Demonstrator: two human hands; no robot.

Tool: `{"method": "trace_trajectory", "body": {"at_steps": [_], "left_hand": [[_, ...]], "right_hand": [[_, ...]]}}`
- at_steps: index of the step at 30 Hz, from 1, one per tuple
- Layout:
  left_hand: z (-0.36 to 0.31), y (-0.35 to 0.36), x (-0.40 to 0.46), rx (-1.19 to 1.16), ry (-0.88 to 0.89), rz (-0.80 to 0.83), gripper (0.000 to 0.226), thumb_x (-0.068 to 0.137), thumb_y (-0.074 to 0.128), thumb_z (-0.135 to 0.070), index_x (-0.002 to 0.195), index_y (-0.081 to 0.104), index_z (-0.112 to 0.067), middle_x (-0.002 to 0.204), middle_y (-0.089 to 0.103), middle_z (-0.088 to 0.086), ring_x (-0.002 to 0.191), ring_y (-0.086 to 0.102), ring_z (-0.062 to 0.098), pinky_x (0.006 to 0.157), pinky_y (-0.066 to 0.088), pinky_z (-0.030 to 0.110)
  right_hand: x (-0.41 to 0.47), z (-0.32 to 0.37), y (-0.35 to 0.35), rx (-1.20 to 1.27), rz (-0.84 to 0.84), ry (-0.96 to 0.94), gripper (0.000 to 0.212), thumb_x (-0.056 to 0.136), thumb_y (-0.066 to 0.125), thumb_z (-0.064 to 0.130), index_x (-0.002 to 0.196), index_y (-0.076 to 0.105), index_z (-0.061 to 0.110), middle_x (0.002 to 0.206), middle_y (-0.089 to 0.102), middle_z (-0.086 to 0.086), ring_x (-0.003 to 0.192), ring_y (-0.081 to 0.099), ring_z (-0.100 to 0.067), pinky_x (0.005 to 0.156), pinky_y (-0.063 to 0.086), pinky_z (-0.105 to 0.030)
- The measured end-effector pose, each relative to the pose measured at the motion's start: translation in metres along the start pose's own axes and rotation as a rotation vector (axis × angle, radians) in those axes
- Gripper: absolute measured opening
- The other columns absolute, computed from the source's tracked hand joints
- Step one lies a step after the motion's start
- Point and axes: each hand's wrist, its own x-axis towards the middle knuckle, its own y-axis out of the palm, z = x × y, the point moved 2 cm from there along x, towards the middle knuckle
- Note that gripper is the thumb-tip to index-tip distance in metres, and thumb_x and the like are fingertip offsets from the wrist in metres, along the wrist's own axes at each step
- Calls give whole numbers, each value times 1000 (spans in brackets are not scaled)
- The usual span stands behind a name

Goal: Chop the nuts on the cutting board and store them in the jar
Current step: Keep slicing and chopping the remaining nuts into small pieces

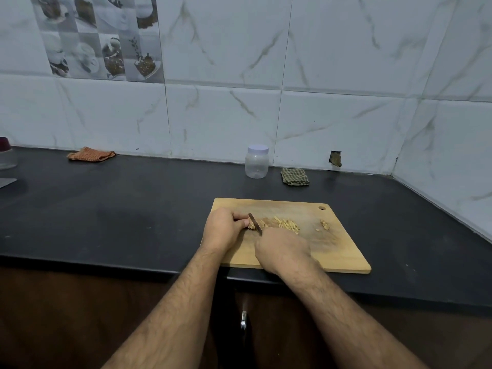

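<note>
The left hand [223,227] curled its fingers and pinched some nuts [282,225] on the wooden cutting board [343,251]. The right hand [282,249] gripped a knife [255,222] right beside them. The clear jar [257,162], lid on, stood behind the board on the dark worktop [119,209]. No writing could be read anywhere.

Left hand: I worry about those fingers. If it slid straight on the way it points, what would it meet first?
Probably the knife blade, right at the left hand's fingertips.
</note>
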Motion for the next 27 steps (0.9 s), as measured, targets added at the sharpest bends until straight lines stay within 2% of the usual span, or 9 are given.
{"method": "trace_trajectory", "body": {"at_steps": [4, 10, 15, 22, 27], "left_hand": [[2, 0, 2, 5, -17, -13, 15, 89, 71, -26, 102, 78, -28, 103, 73, -12, 88, 56, 2, 75, 41, 21], [4, 1, 4, -3, -34, -21, 13, 87, 73, -28, 100, 78, -29, 102, 73, -14, 93, 60, 5, 80, 47, 23], [6, 2, 6, -25, -50, -36, 11, 86, 75, -27, 96, 79, -29, 99, 74, -14, 93, 61, 4, 81, 48, 24], [7, 3, 8, -20, -45, -21, 13, 86, 75, -26, 98, 78, -28, 102, 73, -15, 98, 61, 6, 83, 46, 23], [9, 3, 10, -22, -45, -16, 9, 85, 76, -27, 93, 79, -28, 99, 73, -17, 96, 61, 3, 79, 43, 20]], "right_hand": [[3, -3, 0, -7, -5, -12, 30, 102, 41, 23, 122, 62, 17, 117, 66, -3, 102, 62, -21, 71, 42, -31], [6, -6, -2, -68, -26, -44, 31, 102, 39, 23, 124, 60, 19, 121, 64, -3, 107, 61, -22, 75, 41, -32], [13, -7, -4, -100, 8, -49, 31, 102, 37, 24, 120, 63, 20, 115, 66, -2, 103, 61, -21, 74, 43, -33], [16, -3, -4, -106, 29, -50, 31, 103, 39, 22, 124, 61, 16, 125, 63, -4, 110, 60, -23, 74, 41, -33], [21, -1, -6, -129, 35, -82, 34, 103, 38, 20, 128, 60, 15, 131, 61, -4, 117, 59, -24, 78, 40, -33]]}}
